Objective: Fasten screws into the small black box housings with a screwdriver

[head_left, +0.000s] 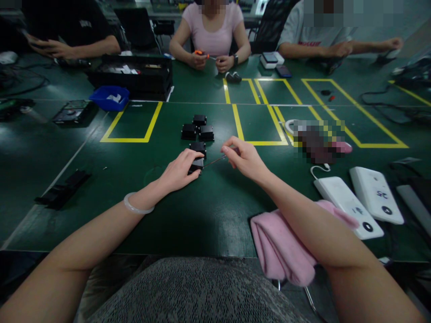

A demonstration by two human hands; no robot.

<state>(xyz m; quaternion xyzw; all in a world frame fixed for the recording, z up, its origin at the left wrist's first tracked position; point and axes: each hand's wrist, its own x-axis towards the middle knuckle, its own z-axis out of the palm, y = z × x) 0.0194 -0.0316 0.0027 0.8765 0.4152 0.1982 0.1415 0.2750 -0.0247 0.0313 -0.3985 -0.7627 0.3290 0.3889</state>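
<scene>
My left hand (182,169) is closed on a small black block (196,166), pressing it on the green table. Its fingertips lie at the edge of another black block (198,147) just behind. To the right, my right hand (243,156) pinches a thin metal rod-like tool (214,161), whose exact kind I cannot make out. The tool slants down to the left, and its far end is at the right side of the held block; contact is unclear. Farther back stand three similar black blocks (199,120) in a cluster.
Black parts (62,189) lie at left. A blue bin (109,98) stands by a black crate (134,80). White power banks (348,206) and a pink cloth (281,244) are at right. Yellow tape (238,122) marks the table. Three people sit opposite, one holding an orange-handled tool (201,53).
</scene>
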